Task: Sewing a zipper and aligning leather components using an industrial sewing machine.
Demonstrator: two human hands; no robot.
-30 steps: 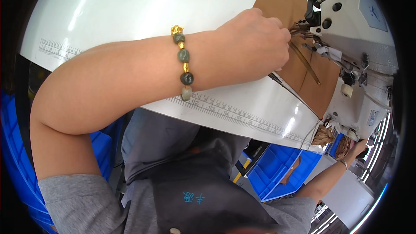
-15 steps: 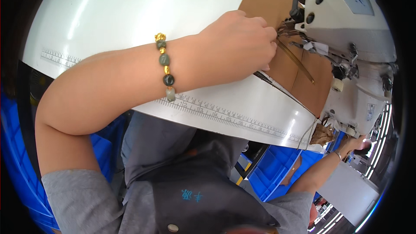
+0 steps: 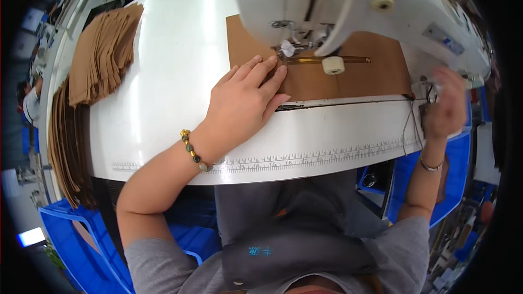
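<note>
Where left fingertips [image 3: 281,71] rest, brown panel [image 3: 376,80] beneath

A flat brown panel [image 3: 376,84] with a narrow golden strip [image 3: 305,60] lies on the white surface [image 3: 174,76], partly beneath a white sewing machine [image 3: 406,19].

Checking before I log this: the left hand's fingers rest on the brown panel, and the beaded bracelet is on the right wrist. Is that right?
Not quite: the head view shows the beaded bracelet on the wrist of the left hand, not the right. The rest stands: that hand's fingers rest on the brown panel.
</note>
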